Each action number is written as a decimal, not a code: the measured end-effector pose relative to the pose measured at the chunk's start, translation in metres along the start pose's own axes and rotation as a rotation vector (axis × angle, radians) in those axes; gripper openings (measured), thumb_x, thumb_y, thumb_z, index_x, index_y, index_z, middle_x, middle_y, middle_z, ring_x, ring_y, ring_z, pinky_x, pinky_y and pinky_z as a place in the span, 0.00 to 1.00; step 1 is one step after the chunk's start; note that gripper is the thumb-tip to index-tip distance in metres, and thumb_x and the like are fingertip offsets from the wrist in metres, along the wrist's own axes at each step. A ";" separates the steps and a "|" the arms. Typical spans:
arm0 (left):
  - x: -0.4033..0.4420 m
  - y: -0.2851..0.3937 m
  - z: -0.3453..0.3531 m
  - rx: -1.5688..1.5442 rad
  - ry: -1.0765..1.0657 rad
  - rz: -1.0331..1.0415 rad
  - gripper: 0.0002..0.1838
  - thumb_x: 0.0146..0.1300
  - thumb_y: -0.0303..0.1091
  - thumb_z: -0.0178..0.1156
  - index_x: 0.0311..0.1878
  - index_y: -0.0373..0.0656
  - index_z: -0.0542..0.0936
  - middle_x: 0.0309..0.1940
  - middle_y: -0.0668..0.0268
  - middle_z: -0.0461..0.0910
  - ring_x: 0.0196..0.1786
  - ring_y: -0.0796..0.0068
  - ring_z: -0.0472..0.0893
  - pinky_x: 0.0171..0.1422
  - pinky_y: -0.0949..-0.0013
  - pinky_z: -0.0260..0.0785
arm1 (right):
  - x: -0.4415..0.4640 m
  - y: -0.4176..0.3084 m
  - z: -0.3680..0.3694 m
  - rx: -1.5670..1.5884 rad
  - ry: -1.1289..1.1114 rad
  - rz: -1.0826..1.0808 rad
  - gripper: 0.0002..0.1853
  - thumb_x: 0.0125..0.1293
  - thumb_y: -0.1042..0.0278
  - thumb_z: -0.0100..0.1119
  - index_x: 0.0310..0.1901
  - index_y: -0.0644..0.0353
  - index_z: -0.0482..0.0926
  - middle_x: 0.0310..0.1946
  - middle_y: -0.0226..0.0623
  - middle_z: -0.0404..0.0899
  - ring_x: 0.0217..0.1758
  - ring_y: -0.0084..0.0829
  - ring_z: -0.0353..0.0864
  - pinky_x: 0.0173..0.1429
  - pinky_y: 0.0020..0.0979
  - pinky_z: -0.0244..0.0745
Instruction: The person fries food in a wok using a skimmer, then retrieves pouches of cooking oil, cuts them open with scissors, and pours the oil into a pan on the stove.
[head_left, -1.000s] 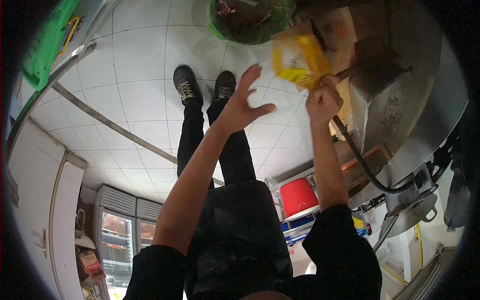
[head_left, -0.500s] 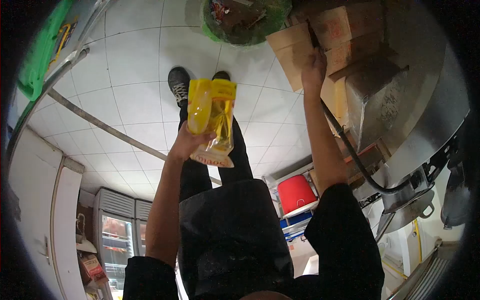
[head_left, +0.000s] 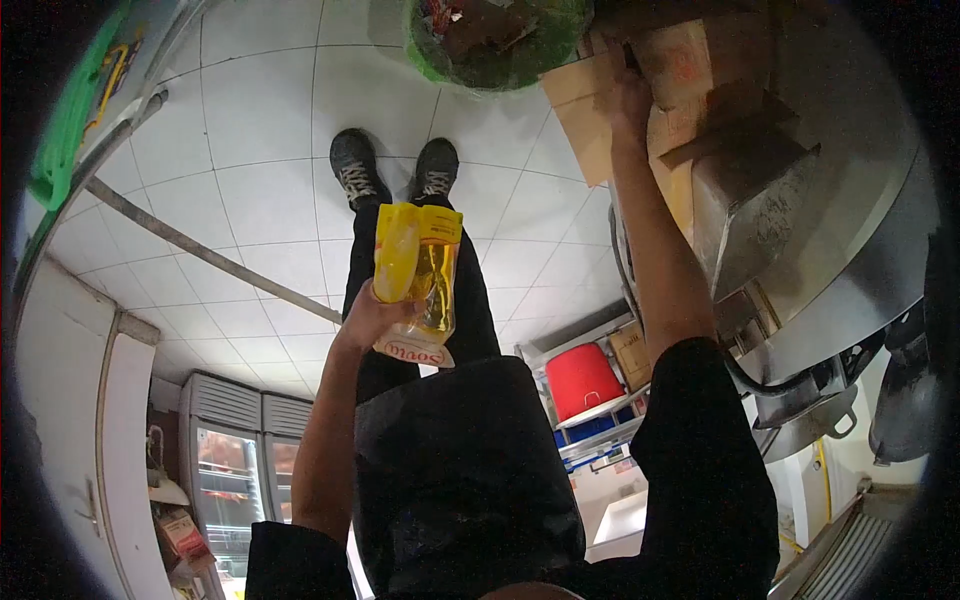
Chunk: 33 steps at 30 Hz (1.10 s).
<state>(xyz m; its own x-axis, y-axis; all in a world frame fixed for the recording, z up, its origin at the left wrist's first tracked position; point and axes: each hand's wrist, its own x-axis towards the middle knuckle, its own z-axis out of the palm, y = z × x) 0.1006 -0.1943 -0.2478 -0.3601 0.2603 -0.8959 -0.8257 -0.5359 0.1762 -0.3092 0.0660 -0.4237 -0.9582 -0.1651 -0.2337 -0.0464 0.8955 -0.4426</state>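
My left hand point(head_left: 378, 315) is closed around the lower part of a yellow, partly clear oil pouch point(head_left: 438, 268). Golden liquid shows through the film, and red lettering marks its pale end. The pouch hangs in front of my legs, above the floor. Over at the upper right, my right hand point(head_left: 630, 100) grips the edge of an open flap on a brown cardboard box point(head_left: 680, 60). Its fingertips are blurred and partly hidden by a dark gap in the cardboard. The loose flap point(head_left: 577, 115) sticks out to the left of that hand.
A bin lined with green plastic point(head_left: 500, 75) stands beside the box. A dusty metal container point(head_left: 750, 200) and a curved steel counter point(head_left: 860, 310) lie to the right. A red tub point(head_left: 582, 382) sits on a shelf. At the left runs a pipe point(head_left: 200, 250).
The oil pouch has come down closer to my body. My right hand has moved slightly farther forward along the box. Both shoes now show fully.
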 end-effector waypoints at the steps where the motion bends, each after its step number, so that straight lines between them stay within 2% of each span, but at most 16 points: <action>1: 0.002 0.002 -0.001 -0.005 -0.002 0.012 0.24 0.52 0.32 0.74 0.52 0.38 0.78 0.43 0.68 0.83 0.44 0.80 0.81 0.53 0.71 0.74 | -0.004 -0.005 -0.001 0.135 0.084 0.068 0.20 0.72 0.60 0.48 0.56 0.68 0.75 0.48 0.58 0.77 0.56 0.53 0.75 0.59 0.42 0.71; 2: 0.002 0.003 -0.001 -0.009 -0.004 0.021 0.24 0.53 0.32 0.74 0.52 0.38 0.78 0.43 0.68 0.83 0.45 0.79 0.81 0.53 0.71 0.74 | -0.009 -0.019 -0.006 0.274 0.178 0.124 0.20 0.73 0.61 0.46 0.56 0.67 0.76 0.46 0.58 0.78 0.56 0.53 0.75 0.58 0.42 0.71; 3: 0.004 0.005 -0.001 -0.013 -0.008 0.029 0.24 0.53 0.33 0.74 0.52 0.38 0.78 0.43 0.68 0.83 0.45 0.79 0.81 0.53 0.70 0.75 | -0.003 -0.051 -0.027 0.142 0.150 0.263 0.20 0.74 0.60 0.47 0.57 0.66 0.75 0.47 0.57 0.78 0.57 0.52 0.74 0.60 0.41 0.70; 7: 0.004 0.020 -0.001 -0.078 0.022 0.011 0.25 0.53 0.33 0.74 0.53 0.37 0.78 0.43 0.67 0.83 0.45 0.77 0.82 0.54 0.69 0.75 | 0.029 -0.054 -0.042 -0.091 0.246 0.009 0.21 0.72 0.59 0.50 0.59 0.64 0.75 0.49 0.53 0.77 0.60 0.49 0.74 0.63 0.40 0.69; 10: 0.010 0.016 -0.007 -0.067 0.023 -0.001 0.25 0.52 0.32 0.74 0.53 0.37 0.78 0.44 0.66 0.83 0.46 0.76 0.82 0.54 0.69 0.75 | 0.063 -0.027 -0.050 -0.181 0.016 -0.167 0.21 0.70 0.60 0.53 0.58 0.64 0.75 0.49 0.52 0.78 0.59 0.48 0.75 0.62 0.40 0.69; 13: 0.014 0.019 -0.005 -0.053 0.035 -0.003 0.26 0.52 0.32 0.75 0.54 0.37 0.78 0.45 0.66 0.83 0.46 0.76 0.82 0.54 0.69 0.75 | 0.088 -0.001 -0.055 -0.264 -0.191 -0.227 0.20 0.68 0.61 0.55 0.57 0.64 0.76 0.49 0.51 0.79 0.58 0.47 0.75 0.61 0.39 0.70; 20: 0.013 0.026 0.007 -0.009 -0.002 -0.063 0.27 0.50 0.30 0.76 0.54 0.38 0.77 0.46 0.66 0.83 0.48 0.76 0.81 0.56 0.68 0.74 | 0.119 0.020 -0.052 -0.256 -0.358 -0.223 0.21 0.63 0.63 0.61 0.55 0.64 0.77 0.48 0.49 0.80 0.56 0.45 0.78 0.60 0.39 0.71; 25: 0.017 0.019 0.011 -0.059 -0.026 -0.051 0.28 0.50 0.30 0.76 0.54 0.37 0.77 0.45 0.66 0.83 0.47 0.76 0.81 0.57 0.68 0.74 | 0.114 0.020 -0.059 -0.212 -0.348 -0.226 0.21 0.59 0.65 0.65 0.53 0.64 0.77 0.47 0.47 0.81 0.54 0.44 0.79 0.59 0.39 0.72; 28: 0.014 0.010 0.018 -0.190 -0.091 -0.029 0.33 0.52 0.28 0.74 0.61 0.38 0.70 0.49 0.64 0.79 0.52 0.72 0.78 0.62 0.65 0.72 | 0.089 0.017 -0.063 -0.188 -0.284 -0.231 0.22 0.57 0.65 0.67 0.52 0.65 0.78 0.47 0.45 0.82 0.53 0.43 0.80 0.58 0.38 0.73; 31: -0.016 0.034 0.034 -0.128 -0.047 -0.013 0.31 0.55 0.30 0.72 0.61 0.37 0.70 0.50 0.63 0.78 0.53 0.72 0.78 0.62 0.64 0.72 | 0.060 0.007 -0.071 -0.157 -0.238 -0.228 0.22 0.55 0.66 0.70 0.51 0.65 0.78 0.46 0.44 0.83 0.52 0.42 0.81 0.57 0.38 0.73; 33: -0.040 0.041 0.044 -0.111 0.016 0.018 0.28 0.54 0.30 0.72 0.58 0.37 0.74 0.47 0.65 0.81 0.49 0.73 0.80 0.57 0.66 0.74 | 0.033 -0.008 -0.083 -0.123 -0.197 -0.214 0.23 0.54 0.67 0.72 0.50 0.65 0.78 0.46 0.44 0.83 0.51 0.41 0.81 0.57 0.38 0.73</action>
<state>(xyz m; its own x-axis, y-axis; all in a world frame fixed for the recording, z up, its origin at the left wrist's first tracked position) 0.0619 -0.1910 -0.1872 -0.3670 0.2373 -0.8994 -0.7658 -0.6260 0.1473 -0.3636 0.0876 -0.3562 -0.8501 -0.4218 -0.3153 -0.2867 0.8729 -0.3948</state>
